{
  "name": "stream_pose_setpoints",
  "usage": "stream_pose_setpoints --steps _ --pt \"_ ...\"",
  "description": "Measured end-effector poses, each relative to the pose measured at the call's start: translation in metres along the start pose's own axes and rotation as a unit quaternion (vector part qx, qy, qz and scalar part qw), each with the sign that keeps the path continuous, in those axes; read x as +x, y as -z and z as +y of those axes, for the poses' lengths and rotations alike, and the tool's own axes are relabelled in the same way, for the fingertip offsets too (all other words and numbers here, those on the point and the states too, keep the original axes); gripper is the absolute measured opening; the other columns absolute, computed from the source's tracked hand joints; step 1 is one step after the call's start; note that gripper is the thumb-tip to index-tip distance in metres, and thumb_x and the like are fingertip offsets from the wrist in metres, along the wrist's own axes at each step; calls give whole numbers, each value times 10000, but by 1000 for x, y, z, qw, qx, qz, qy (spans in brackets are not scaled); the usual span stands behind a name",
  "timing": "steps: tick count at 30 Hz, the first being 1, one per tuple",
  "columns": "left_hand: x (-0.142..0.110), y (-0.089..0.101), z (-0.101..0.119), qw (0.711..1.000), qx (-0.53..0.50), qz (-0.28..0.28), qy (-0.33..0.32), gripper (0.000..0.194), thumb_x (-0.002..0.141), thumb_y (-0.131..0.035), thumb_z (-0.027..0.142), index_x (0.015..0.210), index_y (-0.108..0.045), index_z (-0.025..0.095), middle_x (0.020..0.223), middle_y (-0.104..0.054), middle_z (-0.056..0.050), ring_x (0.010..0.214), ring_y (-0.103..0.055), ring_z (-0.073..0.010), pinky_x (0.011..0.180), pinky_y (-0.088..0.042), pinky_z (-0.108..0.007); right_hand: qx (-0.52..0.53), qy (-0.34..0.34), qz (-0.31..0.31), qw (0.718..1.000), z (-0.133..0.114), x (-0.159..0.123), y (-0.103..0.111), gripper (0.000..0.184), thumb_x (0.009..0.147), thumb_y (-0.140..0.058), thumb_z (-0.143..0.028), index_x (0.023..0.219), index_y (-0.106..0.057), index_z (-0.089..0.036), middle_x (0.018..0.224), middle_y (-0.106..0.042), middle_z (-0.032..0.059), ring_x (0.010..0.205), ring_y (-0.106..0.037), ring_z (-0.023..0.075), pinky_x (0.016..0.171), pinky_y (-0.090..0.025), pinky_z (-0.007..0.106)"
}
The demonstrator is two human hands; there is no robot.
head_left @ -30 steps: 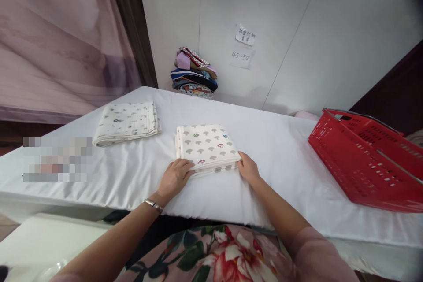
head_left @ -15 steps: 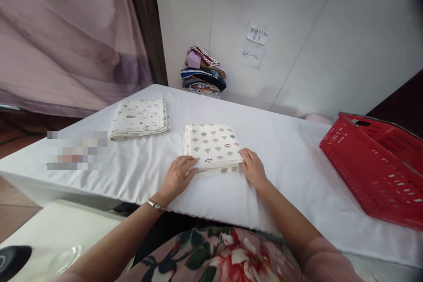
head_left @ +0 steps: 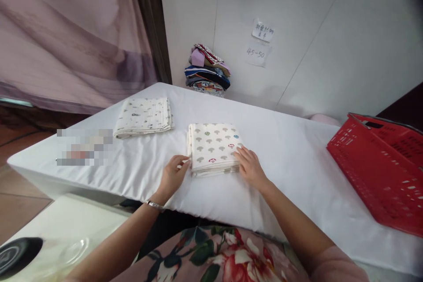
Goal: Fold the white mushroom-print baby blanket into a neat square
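A folded white cloth (head_left: 216, 143) with grey mushroom prints and a few coloured ones lies in front of me on the white-covered table (head_left: 284, 154). At its left front corner is my left hand (head_left: 172, 176), fingers loosely bent and thumb a little apart, with the fingertips at or just beside the edge. My right hand (head_left: 251, 168) is open, its fingers resting on the cloth's right front corner. A second folded cloth (head_left: 143, 116), white with small dark prints, lies farther left, away from both hands.
A red plastic basket (head_left: 380, 172) stands at the right. Several folded fabrics form a stack (head_left: 207, 72) by the wall. A blurred-out patch (head_left: 84, 147) covers something at the table's left. A white surface with a black round object (head_left: 20, 255) is at lower left.
My left hand has slid off the cloth's front edge to its left corner. My right fingers have moved farther onto the top. The view has shifted slightly.
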State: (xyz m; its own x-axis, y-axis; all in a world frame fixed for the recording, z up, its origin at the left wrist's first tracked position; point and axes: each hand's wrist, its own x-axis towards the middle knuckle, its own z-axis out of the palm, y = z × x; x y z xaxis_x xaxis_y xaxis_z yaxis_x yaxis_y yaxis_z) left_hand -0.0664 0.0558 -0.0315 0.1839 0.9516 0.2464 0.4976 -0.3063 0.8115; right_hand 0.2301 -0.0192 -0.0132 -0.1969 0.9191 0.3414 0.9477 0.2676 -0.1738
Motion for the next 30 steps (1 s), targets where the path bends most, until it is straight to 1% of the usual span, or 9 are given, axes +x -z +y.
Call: stream_pose_setpoints --steps 2,4,9,13,19,23,26,28,30 --pt "-3 2 -3 997 -6 -13 74 282 784 -501 388 958 -574 178 937 -625 -40 681 -608 -131 589 -497 -262 13 34 -5 999 -13 8 -3 497 812 -404 -119 1302 -443 -199 1336 -460 95 1302 -292 252 1038 -234 484" --pt "-8 3 -1 993 9 -46 113 330 756 -528 358 1031 -533 177 900 -640 -33 646 -610 -132 586 -486 -264 23 60 -10 998 -24 15 -8 473 823 -424 -134 1290 -454 -203 1301 -493 95 1282 -320 249 1038 -232 476" --pt "-19 -4 20 985 115 -83 97 465 753 -544 326 1181 -431 184 818 -654 -20 721 -627 -180 627 -447 -279 43 135 -41 989 -48 33 -16 529 789 -462 -84 1303 -431 -203 1295 -494 98 1248 -357 240 1026 -256 449" --pt "-19 -16 31 978 172 -70 98 509 764 -532 296 1236 -379 183 804 -647 -33 685 -623 -199 569 -400 -272 36 138 -43 989 -56 41 -27 495 839 -482 -158 1327 -402 -179 1318 -474 124 1234 -376 249 981 -320 433" --pt "-15 -16 28 991 82 -32 100 544 723 -487 150 1250 -352 150 690 -586 20 621 -584 -152 579 -412 -252 18 139 -33 990 -48 37 -42 433 881 -408 -147 1313 -427 -161 1324 -476 128 1233 -397 244 948 -354 412" --pt "-14 -8 20 992 53 -49 102 519 692 -487 119 1206 -414 144 628 -549 51 582 -557 -125 580 -419 -241 24 144 -16 989 -43 32 -45 404 893 -365 -129 1282 -470 -165 1282 -522 113 1186 -453 233 923 -377 390" --pt "-11 -4 12 992 61 -55 93 474 701 -493 132 1173 -453 156 735 -588 21 603 -566 -118 582 -437 -248 12 155 -12 988 -43 30 -47 398 898 -364 -131 1277 -478 -165 1290 -517 113 1200 -441 247 928 -368 408" --pt "-6 -1 10 996 61 -17 63 445 720 -484 139 1163 -463 168 906 -600 -26 675 -584 -124 601 -466 -261 6 158 -15 987 -44 30 -49 401 897 -362 -125 1279 -477 -165 1299 -510 113 1207 -434 252 929 -366 417" --pt "3 0 12 997 71 35 -2 391 758 -462 141 1146 -481 181 1072 -563 -65 850 -589 -153 687 -493 -288 9 154 -24 988 -46 30 -50 403 896 -361 -122 1280 -477 -160 1310 -499 116 1217 -423 258 932 -365 426"
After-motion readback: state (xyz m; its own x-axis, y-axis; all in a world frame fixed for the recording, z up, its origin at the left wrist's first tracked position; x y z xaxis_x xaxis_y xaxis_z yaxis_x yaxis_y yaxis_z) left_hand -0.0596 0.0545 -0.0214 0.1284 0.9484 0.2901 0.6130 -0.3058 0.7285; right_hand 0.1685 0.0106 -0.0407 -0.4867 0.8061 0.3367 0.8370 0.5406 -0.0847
